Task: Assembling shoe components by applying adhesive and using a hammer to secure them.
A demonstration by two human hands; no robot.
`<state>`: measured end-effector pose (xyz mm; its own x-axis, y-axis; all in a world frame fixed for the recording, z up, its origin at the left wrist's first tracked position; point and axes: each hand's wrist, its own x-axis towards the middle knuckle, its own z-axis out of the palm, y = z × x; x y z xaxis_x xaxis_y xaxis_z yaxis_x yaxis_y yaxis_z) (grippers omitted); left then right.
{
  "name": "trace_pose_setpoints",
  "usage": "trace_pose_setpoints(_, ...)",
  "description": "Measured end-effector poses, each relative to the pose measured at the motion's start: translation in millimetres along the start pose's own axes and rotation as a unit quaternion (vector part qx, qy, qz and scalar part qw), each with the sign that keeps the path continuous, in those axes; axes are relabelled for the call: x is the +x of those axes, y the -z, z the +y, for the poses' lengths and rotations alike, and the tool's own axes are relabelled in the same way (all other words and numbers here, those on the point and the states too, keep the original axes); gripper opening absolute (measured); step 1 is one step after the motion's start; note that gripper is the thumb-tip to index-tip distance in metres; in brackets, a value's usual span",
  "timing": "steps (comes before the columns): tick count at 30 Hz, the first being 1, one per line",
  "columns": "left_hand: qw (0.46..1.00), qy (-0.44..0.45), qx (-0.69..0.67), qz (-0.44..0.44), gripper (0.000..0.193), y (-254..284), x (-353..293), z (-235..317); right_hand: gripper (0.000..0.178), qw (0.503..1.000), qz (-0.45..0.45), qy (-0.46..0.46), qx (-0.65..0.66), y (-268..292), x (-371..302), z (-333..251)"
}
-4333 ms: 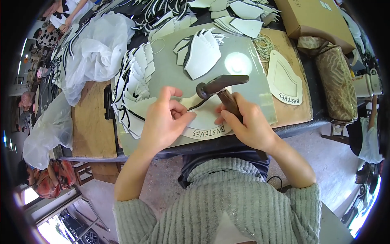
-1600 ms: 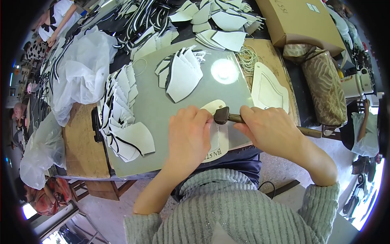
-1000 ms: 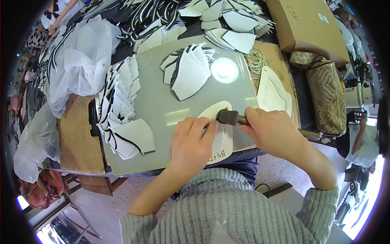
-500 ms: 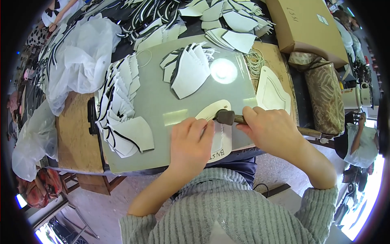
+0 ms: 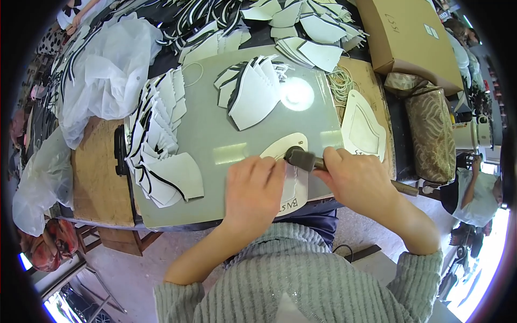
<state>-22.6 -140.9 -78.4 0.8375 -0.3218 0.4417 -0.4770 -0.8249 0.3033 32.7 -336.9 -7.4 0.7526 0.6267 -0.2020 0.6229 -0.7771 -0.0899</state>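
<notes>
A hammer (image 5: 300, 158) is gripped by its handle in my right hand (image 5: 358, 175); its dark head is over a cream pattern board (image 5: 299, 188) with handwritten marks. My left hand (image 5: 252, 188) rests on the board's left side, fingers curled and pressed together near the hammer head. Whatever these fingers pinch is hidden. Board and hands are on a grey-green work mat (image 5: 199, 126) at the near table edge. Beyond them lies a small fan of white shoe-upper-like pieces (image 5: 254, 99) with black edges. A long overlapping row of similar pieces (image 5: 171, 175) is at the left.
Another cream pattern board (image 5: 363, 116) and a coil of cord (image 5: 340, 83) are at the right. Behind them stand a cardboard box (image 5: 409, 40) and a patterned cushion-like bundle (image 5: 429, 134). Clear plastic bags (image 5: 110, 67) occupy the left. More white pieces (image 5: 320, 53) cover the far side.
The hammer head has tilted slightly and shifted a little, with my right hand moving along. My left hand stays at the board. The whole view has shifted slightly.
</notes>
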Motion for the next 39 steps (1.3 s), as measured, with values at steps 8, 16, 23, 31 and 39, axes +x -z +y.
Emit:
trace_pose_setpoints(8,0.998,0.022,0.035,0.041,0.029,-5,-8,0,0.032,1.000,0.011,-0.014,0.017,-1,1,4)
trace_pose_setpoints(16,0.998,-0.026,0.050,0.002,0.029,2,-3,-1,0.032,0.997,0.059,-0.037,0.040,-4,-2,-10)
trace_pose_setpoints(23,0.999,-0.022,0.045,-0.007,0.029,5,0,0,0.031,0.998,0.042,-0.036,-0.002,-2,-3,-15)
trace_pose_setpoints(31,0.994,0.085,-0.061,0.007,0.025,6,-5,-2,0.031,0.998,0.041,-0.035,0.013,-8,-5,-8)
trace_pose_setpoints(39,0.989,0.108,-0.097,0.037,0.025,4,-11,-1,0.031,0.997,0.035,-0.053,0.042,-10,-4,-8)
